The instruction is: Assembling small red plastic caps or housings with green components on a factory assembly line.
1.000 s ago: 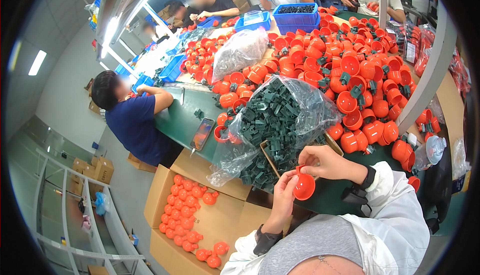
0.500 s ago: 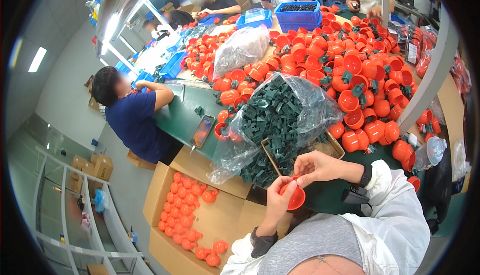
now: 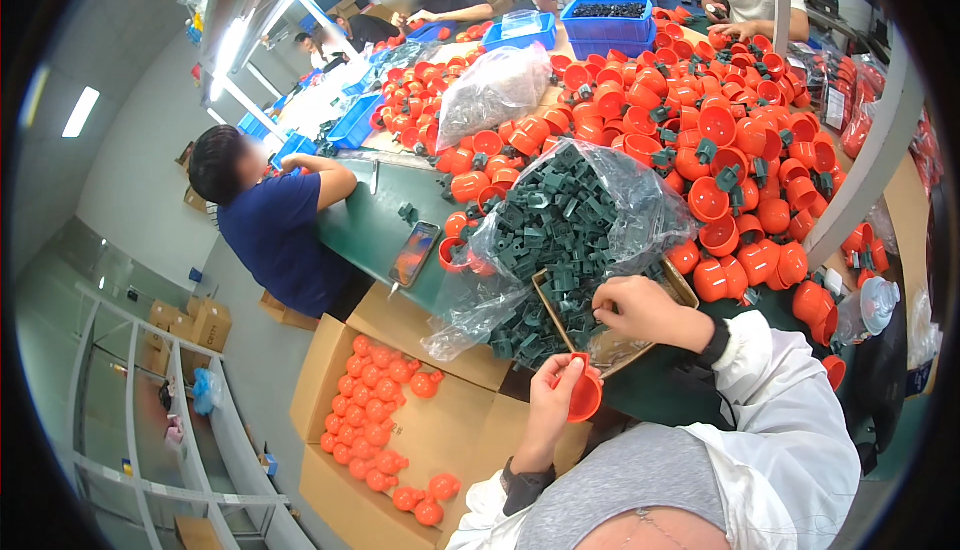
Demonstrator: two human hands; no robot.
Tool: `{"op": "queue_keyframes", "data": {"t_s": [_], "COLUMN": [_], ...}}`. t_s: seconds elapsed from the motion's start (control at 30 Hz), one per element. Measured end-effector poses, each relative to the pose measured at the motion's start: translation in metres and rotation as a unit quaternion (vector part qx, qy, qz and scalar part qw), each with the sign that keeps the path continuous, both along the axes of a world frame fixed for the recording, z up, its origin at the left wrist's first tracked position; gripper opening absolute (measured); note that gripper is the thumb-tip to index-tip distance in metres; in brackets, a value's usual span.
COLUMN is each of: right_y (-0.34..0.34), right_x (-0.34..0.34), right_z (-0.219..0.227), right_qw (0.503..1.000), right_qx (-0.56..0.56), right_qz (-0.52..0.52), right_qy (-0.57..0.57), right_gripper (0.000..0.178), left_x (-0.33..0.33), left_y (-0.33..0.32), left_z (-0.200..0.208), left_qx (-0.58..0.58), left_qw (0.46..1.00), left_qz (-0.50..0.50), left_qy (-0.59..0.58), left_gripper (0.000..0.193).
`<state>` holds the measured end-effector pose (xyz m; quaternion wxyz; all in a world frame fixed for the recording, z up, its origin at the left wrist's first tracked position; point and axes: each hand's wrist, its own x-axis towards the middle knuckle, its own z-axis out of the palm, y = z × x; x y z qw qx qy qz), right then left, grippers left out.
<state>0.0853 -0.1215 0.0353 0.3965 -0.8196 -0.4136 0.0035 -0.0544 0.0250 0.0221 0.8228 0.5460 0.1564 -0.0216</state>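
At the far left stands a grey metal rack [image 3: 180, 495], and to its right a co-worker in a navy shirt [image 3: 282, 240] leans on the green tabletop [image 3: 365, 215]. Nearer the wearer, an open cardboard box [image 3: 440, 435] holds glossy red round pieces [image 3: 372, 390], most of them clustered along its left side. A phone [image 3: 414, 255] lies on the tabletop beyond the box, and right of it a clear plastic bag [image 3: 645, 205] gapes around a mass of dark green pieces [image 3: 560, 210]. The left hand [image 3: 548, 405] pinches 1 red cup [image 3: 588, 398] between thumb and fingers, in front of a shallow brown tray [image 3: 684, 288]. The right hand [image 3: 650, 312] is over that tray, its fingers curled beside the dark green pieces; I cannot tell whether they grasp any. Behind and rightward spreads a heap of red cups [image 3: 718, 125], then a white post [image 3: 875, 150] and a clear plastic container [image 3: 880, 302].
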Motion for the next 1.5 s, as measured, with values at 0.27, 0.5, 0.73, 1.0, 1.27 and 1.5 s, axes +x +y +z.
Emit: {"op": "queue_keyframes", "data": {"t_s": [0.27,0.5,0.73,1.0,1.27,1.5], "right_y": [-0.014,-0.017,-0.022,-0.028,-0.027,-0.025], "right_x": [-0.030,-0.028,-0.021,-0.016,-0.017,-0.016], "right_z": [0.046,0.034,0.026,0.032,0.046,0.038], "right_qw": [0.982,0.979,0.904,0.930,0.974,0.971], "right_qx": [0.135,0.125,0.150,0.086,0.076,0.153], "right_qz": [0.092,0.068,0.153,0.160,0.115,0.142], "right_qy": [0.094,0.148,0.369,0.319,0.179,0.114], "right_gripper": [0.012,0.012,0.011,0.013,0.007,0.005], "left_x": [0.004,0.008,0.023,0.031,0.032,0.033], "left_y": [0.000,-0.001,0.001,-0.012,-0.007,-0.013], "left_z": [0.003,0.011,0.001,0.001,0.000,0.010], "left_qx": [-0.057,-0.008,0.021,0.054,-0.079,-0.146], "left_qw": [0.998,0.999,0.982,0.985,0.982,0.979], "left_qz": [0.015,-0.040,-0.180,-0.151,-0.173,-0.138], "left_qy": [-0.031,-0.030,-0.042,-0.060,0.004,0.021], "left_gripper": [0.034,0.029,0.025,0.023,0.028,0.025]}}
